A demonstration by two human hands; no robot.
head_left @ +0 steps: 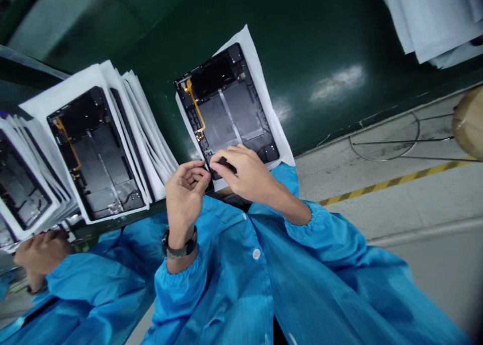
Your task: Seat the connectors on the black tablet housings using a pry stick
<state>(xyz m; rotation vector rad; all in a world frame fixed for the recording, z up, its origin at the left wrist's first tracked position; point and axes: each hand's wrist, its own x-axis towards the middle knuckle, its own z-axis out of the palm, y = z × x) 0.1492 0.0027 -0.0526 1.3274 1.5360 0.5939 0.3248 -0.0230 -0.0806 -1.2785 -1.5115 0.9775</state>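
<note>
In front of me a tablet housing [226, 114] lies open-side up on a white sheet [263, 86], with black and grey inner parts. An orange flex cable [195, 106] runs along its left side. At the near left corner, the thumb and forefinger of my left hand [187, 189] are pinched together. My right hand [247, 174] reaches over the near edge, its thumb and forefinger closed at the same corner. Whatever the fingertips hold is too small or hidden to make out. The right hand covers part of the housing's near side.
To the left, a stack of white sheets [141, 128] carries another tablet housing [98, 154]; a further stack [45, 169] stands beyond it. A co-worker's hand [43, 254] is at lower left. More white sheets [433, 18] lie at upper right on the green table [320, 43].
</note>
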